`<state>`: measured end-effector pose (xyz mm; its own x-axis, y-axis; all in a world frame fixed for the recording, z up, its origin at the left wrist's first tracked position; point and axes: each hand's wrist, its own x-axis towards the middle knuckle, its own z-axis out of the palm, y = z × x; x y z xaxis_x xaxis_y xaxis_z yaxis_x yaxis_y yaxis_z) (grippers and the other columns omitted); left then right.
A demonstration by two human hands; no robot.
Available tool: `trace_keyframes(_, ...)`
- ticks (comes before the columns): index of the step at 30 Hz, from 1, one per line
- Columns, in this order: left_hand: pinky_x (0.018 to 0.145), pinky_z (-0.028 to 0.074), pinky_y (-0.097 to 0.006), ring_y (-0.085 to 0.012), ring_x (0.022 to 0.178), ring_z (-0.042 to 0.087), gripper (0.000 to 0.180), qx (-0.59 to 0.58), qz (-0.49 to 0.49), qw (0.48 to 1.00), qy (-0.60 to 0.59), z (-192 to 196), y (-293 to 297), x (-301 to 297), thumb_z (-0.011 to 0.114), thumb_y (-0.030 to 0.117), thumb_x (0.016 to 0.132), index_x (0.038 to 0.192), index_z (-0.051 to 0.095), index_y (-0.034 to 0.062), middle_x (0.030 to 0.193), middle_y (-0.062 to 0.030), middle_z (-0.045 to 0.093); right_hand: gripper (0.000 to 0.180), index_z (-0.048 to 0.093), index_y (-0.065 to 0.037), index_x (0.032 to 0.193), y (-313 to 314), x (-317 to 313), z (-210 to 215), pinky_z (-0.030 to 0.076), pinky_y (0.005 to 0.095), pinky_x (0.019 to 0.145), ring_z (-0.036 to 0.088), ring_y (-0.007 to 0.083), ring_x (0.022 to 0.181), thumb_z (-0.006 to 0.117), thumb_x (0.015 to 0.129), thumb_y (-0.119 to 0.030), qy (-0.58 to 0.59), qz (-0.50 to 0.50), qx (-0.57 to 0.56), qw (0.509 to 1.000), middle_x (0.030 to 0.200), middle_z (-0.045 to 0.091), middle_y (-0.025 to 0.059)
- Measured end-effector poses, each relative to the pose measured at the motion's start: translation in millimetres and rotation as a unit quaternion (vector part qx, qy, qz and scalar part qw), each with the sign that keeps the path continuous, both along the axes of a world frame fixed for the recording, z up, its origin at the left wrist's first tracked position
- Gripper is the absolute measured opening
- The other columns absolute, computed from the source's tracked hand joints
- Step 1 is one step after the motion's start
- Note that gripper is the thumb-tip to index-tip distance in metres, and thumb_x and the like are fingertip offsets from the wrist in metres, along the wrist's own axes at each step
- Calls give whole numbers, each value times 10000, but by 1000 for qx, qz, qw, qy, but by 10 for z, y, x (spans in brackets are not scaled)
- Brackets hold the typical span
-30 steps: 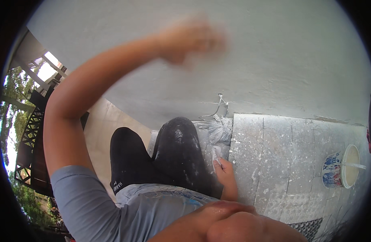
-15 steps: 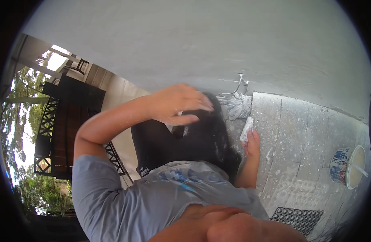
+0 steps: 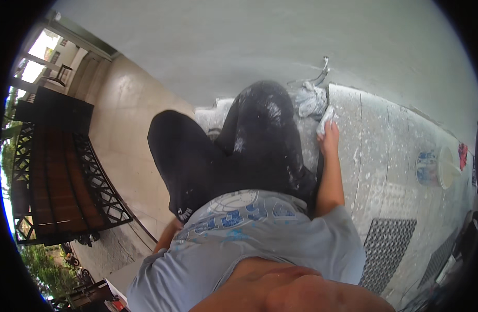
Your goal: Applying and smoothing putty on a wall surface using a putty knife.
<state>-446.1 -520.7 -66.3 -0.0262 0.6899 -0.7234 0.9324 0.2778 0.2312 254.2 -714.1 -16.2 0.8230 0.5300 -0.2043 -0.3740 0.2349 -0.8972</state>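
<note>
My right hand [image 3: 330, 136] is closed around a small, flat, white-smeared piece [image 3: 327, 117], whose exact kind I cannot make out. It is held low over the floor, near a crumpled pale plastic bag [image 3: 311, 100] at the foot of the grey wall [image 3: 259, 41]. On the other side, my left hand [image 3: 176, 223] is down at my hip, beside the black trousers [image 3: 181, 166]; its fingers are hidden. White powder marks the trouser knees and thighs.
To the right stands a tub [image 3: 427, 167] with a stick in it, a red item [image 3: 463, 155] behind. A dark studded mat [image 3: 388, 249] lies on the speckled floor [image 3: 371, 151]. Wires [image 3: 322, 73] stick out of the wall. A dark metal-framed structure [image 3: 62, 177] is at left.
My left arm, earlier raised across the front of my body, has dropped to my hip. The right hand still grips the white-smeared piece, now nearer the wall. The view has shifted.
</note>
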Motion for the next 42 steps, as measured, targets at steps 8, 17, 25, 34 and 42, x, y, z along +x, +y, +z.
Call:
trace_keyframes(8,792,475,-396,-229,890,578,385,-87,134,983,-89,-760,-689,-896,550,339,923,1098,553,-4,1047,-136,597,167,513,-93,1077,416,-300,953,352,223,492,484,82,644,479,992,-233,-98,-36,154,983,852,544,-2)
trace_keyframes(17,839,452,-404,-232,971,549,424,25,212,950,-226,-740,205,-629,552,364,920,1166,520,20,1126,-139,558,238,519,-86,1151,697,-893,1786,433,256,547,563,122,730,520,981,-252,-135,-54,153,977,940,603,28)
trace_keyframes(25,880,431,-410,-235,1044,523,467,-81,213,959,-167,-917,-225,-648,553,387,918,1226,490,42,1197,-141,524,210,561,-105,1055,1128,-1070,1499,383,201,516,488,49,642,531,976,-297,-143,84,126,978,805,548,-37)
trace_keyframes(34,927,408,-417,-238,1126,494,522,-42,234,957,-169,-700,236,-92,555,412,915,1293,457,66,1277,-143,486,127,607,-52,858,1190,-788,1039,445,261,604,513,82,666,562,936,-142,-419,-16,-102,902,747,574,6)
trace_keyframes(42,969,387,-424,-240,1199,468,576,77,209,949,-222,-124,1718,1118,556,435,913,1354,427,87,1348,-145,452,150,590,13,945,1210,-411,898,375,266,528,441,69,602,541,947,-129,-412,75,19,908,632,491,11)
